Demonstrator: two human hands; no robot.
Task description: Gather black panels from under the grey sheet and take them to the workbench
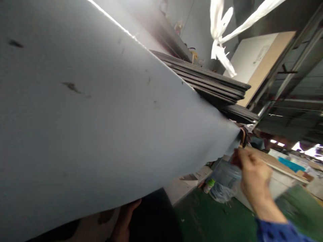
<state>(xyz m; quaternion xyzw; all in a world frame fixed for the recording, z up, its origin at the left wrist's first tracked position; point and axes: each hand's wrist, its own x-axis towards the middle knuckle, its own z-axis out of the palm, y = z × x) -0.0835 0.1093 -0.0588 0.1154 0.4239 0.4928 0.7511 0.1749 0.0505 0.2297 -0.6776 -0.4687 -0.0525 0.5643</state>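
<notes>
Right hand (253, 176) fingers pinched together on the far corner of a large grey sheet (101, 111). Left hand (124, 218) fingers curled under its lower edge; dark boards (214, 84) stacked behind.

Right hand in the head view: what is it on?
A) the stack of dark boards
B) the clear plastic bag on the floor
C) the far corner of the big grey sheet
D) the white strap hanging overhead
C: the right hand pinches the pointed far corner of the grey sheet, apart from the dark boards behind.
</notes>
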